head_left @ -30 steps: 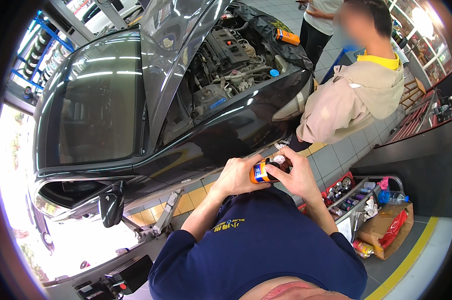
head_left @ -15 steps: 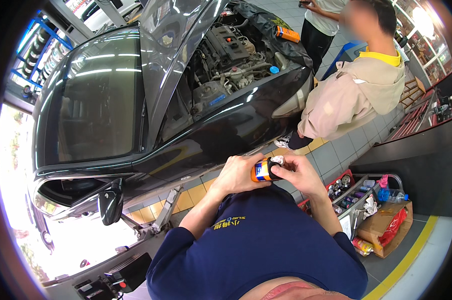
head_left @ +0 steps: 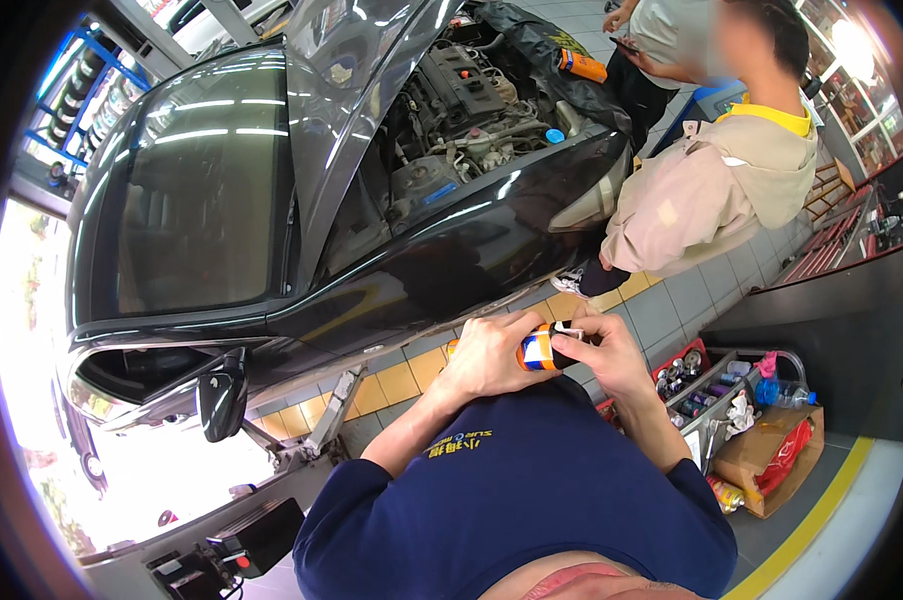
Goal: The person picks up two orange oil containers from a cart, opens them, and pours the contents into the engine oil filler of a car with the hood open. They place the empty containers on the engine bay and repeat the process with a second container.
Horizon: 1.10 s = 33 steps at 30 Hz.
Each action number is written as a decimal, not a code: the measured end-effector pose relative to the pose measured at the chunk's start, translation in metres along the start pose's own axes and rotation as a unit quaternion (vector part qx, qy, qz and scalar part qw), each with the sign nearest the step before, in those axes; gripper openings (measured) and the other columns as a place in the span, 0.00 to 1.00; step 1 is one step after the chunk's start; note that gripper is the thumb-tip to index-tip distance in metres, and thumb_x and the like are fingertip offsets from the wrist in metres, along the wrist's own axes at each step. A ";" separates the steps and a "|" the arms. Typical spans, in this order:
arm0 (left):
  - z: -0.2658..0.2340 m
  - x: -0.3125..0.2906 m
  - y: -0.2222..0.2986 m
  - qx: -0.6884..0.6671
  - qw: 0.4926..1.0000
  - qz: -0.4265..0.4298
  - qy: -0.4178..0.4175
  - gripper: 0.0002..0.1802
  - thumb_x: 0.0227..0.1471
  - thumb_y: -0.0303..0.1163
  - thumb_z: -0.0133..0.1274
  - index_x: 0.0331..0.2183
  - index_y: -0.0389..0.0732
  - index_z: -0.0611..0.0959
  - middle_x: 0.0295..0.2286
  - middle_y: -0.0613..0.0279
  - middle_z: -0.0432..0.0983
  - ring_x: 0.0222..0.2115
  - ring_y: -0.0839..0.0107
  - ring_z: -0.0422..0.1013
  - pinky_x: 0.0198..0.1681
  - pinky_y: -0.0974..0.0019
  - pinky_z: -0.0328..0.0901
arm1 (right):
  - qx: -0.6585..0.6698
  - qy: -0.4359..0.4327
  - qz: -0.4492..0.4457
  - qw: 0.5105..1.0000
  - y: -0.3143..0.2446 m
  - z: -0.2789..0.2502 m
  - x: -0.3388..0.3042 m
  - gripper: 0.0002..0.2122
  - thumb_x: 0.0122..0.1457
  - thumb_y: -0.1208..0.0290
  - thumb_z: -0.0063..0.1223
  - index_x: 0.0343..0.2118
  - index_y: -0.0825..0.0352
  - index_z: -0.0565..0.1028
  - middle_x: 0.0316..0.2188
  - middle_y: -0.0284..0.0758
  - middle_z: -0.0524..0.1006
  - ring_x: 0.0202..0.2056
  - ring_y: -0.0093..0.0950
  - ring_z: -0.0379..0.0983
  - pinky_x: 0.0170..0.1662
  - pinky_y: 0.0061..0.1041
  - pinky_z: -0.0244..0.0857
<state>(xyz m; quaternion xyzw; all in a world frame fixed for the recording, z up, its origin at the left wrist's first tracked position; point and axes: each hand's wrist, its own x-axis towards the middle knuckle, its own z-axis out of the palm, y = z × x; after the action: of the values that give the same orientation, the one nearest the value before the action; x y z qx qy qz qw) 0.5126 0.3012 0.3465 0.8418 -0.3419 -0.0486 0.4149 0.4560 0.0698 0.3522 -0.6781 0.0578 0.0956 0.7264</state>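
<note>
In front of my chest I hold a small orange container [head_left: 535,351] lying on its side, with a blue and white label and a black end. My left hand [head_left: 486,356] is wrapped round its body, and a bit of orange shows past the hand's left side. At the black end, my right hand [head_left: 613,356] pinches with thumb and fingers. The fingers partly cover that end, so its exact shape is hidden. Beyond my hands stands a black car [head_left: 412,285] with its hood [head_left: 347,90] raised and the engine [head_left: 469,90] exposed.
A person in a beige jacket [head_left: 707,185] stands by the car's front; another person [head_left: 677,45] is behind. An orange box [head_left: 583,66] lies on a black fender cover [head_left: 532,45]. To my right are a tool cart [head_left: 707,400] with cans and a cardboard box [head_left: 737,455].
Both hands have shifted slightly right with the container. Orange now shows past my left hand. The person behind has moved an arm.
</note>
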 end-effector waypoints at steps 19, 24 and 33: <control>-0.017 0.000 0.002 -0.050 0.996 0.005 -0.076 0.33 0.49 0.53 0.82 0.48 0.44 0.87 0.32 0.54 0.88 0.33 0.48 0.86 0.38 0.49 0.77 | 0.247 -0.008 0.016 0.969 -0.021 -0.022 -0.031 0.13 0.67 0.82 0.71 0.25 0.68 0.79 0.33 0.26 0.69 0.37 0.19 0.64 0.45 0.26 0.55; -0.020 0.001 0.001 -0.068 0.993 0.011 -0.098 0.34 0.47 0.53 0.83 0.49 0.44 0.88 0.32 0.54 0.88 0.33 0.48 0.86 0.39 0.50 0.78 | 0.118 0.005 -0.014 0.993 -0.036 -0.023 -0.038 0.17 0.62 0.78 0.77 0.22 0.68 0.75 0.33 0.27 0.69 0.37 0.21 0.63 0.44 0.26 0.56; -0.034 0.025 -0.020 -0.090 0.979 0.070 -0.169 0.35 0.44 0.50 0.86 0.47 0.41 0.89 0.32 0.55 0.89 0.32 0.50 0.86 0.39 0.55 0.80 | -0.230 -0.010 -0.192 0.954 -0.052 -0.011 -0.023 0.24 0.48 0.76 0.80 0.17 0.65 0.65 0.33 0.32 0.66 0.33 0.26 0.64 0.38 0.28 0.59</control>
<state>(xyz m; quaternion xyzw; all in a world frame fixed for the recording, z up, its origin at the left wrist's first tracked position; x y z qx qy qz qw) 0.5550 0.3172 0.3590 0.7544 -0.4596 -0.1916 0.4277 0.4452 0.0539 0.4069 -0.8242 -0.1048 -0.0281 0.5558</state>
